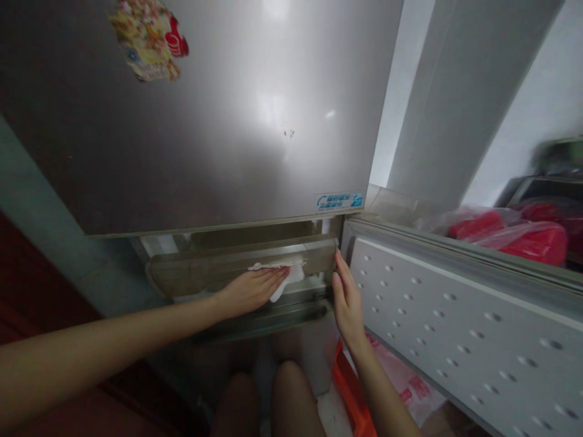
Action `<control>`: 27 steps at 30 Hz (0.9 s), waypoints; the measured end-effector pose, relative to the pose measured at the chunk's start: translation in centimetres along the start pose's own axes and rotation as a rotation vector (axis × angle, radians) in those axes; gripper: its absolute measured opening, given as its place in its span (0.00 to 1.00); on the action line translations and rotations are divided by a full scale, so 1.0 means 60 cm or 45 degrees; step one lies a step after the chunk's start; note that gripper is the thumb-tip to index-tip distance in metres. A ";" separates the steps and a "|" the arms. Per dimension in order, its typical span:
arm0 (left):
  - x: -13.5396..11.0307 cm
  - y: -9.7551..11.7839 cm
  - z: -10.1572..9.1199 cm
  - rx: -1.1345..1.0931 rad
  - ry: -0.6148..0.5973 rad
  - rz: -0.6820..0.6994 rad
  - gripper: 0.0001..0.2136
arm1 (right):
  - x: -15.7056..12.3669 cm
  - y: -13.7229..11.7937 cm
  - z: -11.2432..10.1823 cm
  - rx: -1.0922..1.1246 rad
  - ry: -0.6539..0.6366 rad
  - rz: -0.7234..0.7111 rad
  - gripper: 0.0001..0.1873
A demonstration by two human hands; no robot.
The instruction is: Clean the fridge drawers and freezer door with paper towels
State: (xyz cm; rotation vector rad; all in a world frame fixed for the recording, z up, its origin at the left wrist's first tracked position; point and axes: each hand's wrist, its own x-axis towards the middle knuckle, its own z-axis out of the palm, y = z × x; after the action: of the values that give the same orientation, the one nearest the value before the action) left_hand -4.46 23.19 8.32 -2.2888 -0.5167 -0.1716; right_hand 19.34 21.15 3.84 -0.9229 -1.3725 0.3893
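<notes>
My left hand (252, 289) lies flat, fingers together, pressing a white cloth (285, 276) against the front of a translucent freezer drawer (191, 270) under the fridge's upper door. My right hand (347, 300) rests with fingers stretched upward against the drawer's right end, beside the hinge edge of the open lower door (455, 315). It holds nothing.
The silver upper fridge door (218, 121) with a colourful sticker (148, 39) fills the top. The open lower door's dimpled white inner panel is at right. Red bagged items (523, 237) lie behind it. An orange-red basket (350, 394) sits by my knees (273, 400).
</notes>
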 end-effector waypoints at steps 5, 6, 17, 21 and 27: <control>0.013 -0.008 -0.001 -0.008 0.033 -0.039 0.20 | -0.001 0.001 -0.002 0.024 -0.007 0.019 0.24; 0.010 -0.009 -0.006 0.008 0.039 -0.050 0.20 | -0.001 0.001 -0.001 0.023 -0.005 0.019 0.25; -0.034 0.003 -0.017 0.052 -0.016 -0.258 0.20 | -0.002 -0.003 0.002 -0.028 0.003 0.008 0.25; 0.002 0.003 -0.005 -0.001 0.066 -0.192 0.19 | -0.002 -0.002 0.000 -0.053 0.002 0.003 0.25; -0.027 0.000 -0.004 -0.005 0.043 -0.203 0.20 | -0.004 0.002 -0.002 -0.078 -0.010 -0.015 0.25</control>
State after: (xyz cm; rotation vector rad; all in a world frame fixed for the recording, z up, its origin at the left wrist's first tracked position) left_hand -5.92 22.49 8.05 -2.2441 -0.6822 -0.2895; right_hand 19.45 21.02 3.62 -0.9642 -1.4034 0.3437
